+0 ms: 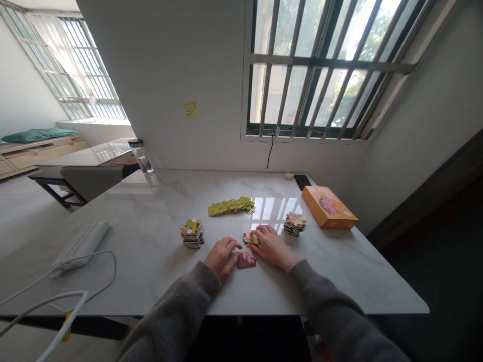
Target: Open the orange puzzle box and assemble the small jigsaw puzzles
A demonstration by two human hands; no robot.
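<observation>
Two small groups of puzzle pieces lie close together on the table between my hands. My left hand [222,257] rests at their left side, its thumb and fingers apart, the thumb beside a pink puzzle piece [247,259]. My right hand [271,246] curls its fingers over several yellowish puzzle pieces [250,238] just behind the pink one, partly hiding them. To the left of my left hand stands a stack of puzzle pieces [192,233]. Another stack [295,224] is just beyond my right hand. A fanned row of green puzzle pieces [231,206] lies farther back.
An orange box [329,207] sits at the right, with a black phone [302,182] behind it. A white device [83,245] with cables [109,281] occupies the left side of the marble-look table [151,286]. A clear bottle [142,158] stands at the back left corner.
</observation>
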